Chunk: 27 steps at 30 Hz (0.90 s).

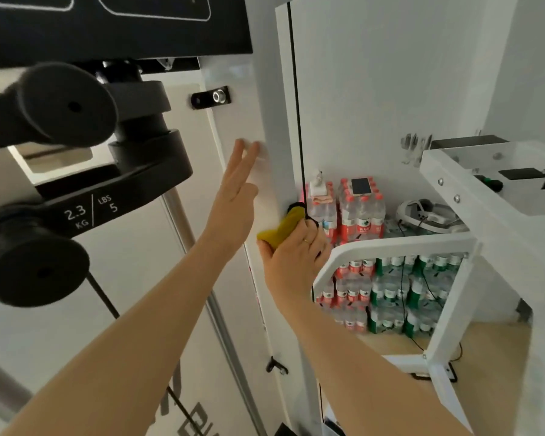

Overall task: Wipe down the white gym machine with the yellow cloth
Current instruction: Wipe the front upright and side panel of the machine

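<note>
White walls and pale wood flooring frame the head view, with shrink-wrapped water bottles [361, 212] stacked in the corner behind and a phone [361, 186] lying on top of one pack. Up front stands the machine [265, 89], its tall white upright running top to bottom through the middle of the shot, a thin black cable [297, 121] strung just beside its right edge. Left hand [236, 196] is up and flat, fingers straight, tips touching the face of the upright, holding nothing, and it looks like a brace. Right hand [293, 256] sits lower, thumb and fingers wrapped round the bunched cloth [282, 228], which sticks out above the knuckles against the upright's right edge, close by a small black fitting there; whether the cloth is actually pressed onto the paint or just brushing it is hard to call from this angle. So here's the relation that matters: the post's long axis is vertical, the cloth is at mid-height on its right edge, and the bare stretch of white lies straight up from the grip, toward the bracket [211, 97]. Right hand is the one on the job; a stroke along the post looks the natural line, with the cable close enough to snag. Black weights [66, 102] crowd the left side, clear of the wiping.
</note>
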### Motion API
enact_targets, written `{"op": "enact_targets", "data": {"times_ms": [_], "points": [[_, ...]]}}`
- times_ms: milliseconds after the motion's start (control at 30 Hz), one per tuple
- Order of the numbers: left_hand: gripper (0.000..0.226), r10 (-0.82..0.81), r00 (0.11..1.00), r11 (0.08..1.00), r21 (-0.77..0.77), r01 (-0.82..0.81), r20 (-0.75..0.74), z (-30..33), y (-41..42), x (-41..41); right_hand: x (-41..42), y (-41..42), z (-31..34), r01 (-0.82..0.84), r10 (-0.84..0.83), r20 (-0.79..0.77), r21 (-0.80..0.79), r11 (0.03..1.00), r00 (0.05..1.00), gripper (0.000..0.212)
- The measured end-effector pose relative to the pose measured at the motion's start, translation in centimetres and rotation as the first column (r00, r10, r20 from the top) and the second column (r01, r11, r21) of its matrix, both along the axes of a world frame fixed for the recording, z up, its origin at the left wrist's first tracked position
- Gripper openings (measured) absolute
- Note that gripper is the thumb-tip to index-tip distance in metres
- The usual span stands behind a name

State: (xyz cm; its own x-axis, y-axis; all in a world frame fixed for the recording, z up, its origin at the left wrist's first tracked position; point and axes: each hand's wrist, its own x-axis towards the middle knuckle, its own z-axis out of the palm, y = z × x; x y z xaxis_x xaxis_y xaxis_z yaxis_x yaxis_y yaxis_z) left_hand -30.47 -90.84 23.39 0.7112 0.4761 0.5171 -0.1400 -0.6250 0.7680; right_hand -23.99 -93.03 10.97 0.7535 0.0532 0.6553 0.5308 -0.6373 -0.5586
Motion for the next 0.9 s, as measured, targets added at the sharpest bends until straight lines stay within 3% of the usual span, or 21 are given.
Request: {"op": "enact_targets", "data": {"times_ms": [67,133,200,267,400,500,633,733,800,900], "points": [[0.062,0.008,1.000,1.000,0.026,-0.007,-0.020,-0.9,-0.1,-0.2,-0.5,-0.6,-0.8,-0.056,0.054,-0.062,-0.033,0.998,0.997,0.088],[0.061,0.009,1.000,1.000,0.001,-0.009,-0.023,-1.2,-0.3,-0.2,-0.6,-0.9,0.3,-0.252,0.257,-0.089,0.065,0.965,0.962,0.096],[0.056,0.016,1.000,1.000,-0.026,-0.017,-0.021,-1.1,-0.5,-0.2,-0.7,-1.0,2.5,-0.428,0.435,0.001,0.179,0.886,0.900,0.091],[0.048,0.017,1.000,0.998,-0.059,-0.018,-0.013,-1.2,-0.2,-0.1,-0.7,-1.1,4.7,-0.494,0.481,0.108,0.197,0.847,0.870,0.077],[0.043,0.018,1.000,0.982,-0.189,-0.020,-0.012,-2.2,0.2,-0.2,-0.1,-0.2,4.6,-0.440,0.399,0.245,0.146,0.886,0.884,0.060],[0.043,-0.026,1.000,0.965,-0.261,0.023,-0.005,-2.5,0.3,-0.5,0.5,-0.2,-0.9,-0.345,0.315,0.251,0.085,0.935,0.915,0.059],[0.042,-0.022,1.000,0.973,-0.229,0.017,-0.022,-2.5,0.4,-0.6,0.6,-1.3,-7.2,-0.296,0.293,0.104,0.016,0.955,0.950,0.066],[0.044,-0.012,1.000,0.955,-0.295,0.004,-0.027,-2.0,-0.3,-0.6,1.2,-1.1,-5.6,-0.244,0.265,0.231,-0.117,0.963,0.936,0.086],[0.050,-0.008,0.999,0.907,-0.421,-0.007,-0.035,-1.2,-0.7,-0.9,2.2,-1.3,-2.9,-0.186,0.271,0.446,-0.227,0.956,0.853,0.082],[0.046,-0.033,0.999,0.872,-0.490,0.011,-0.037,-0.2,-1.1,-1.8,4.4,-2.3,1.7,-0.018,0.359,0.704,-0.441,0.897,0.612,0.049]]}}
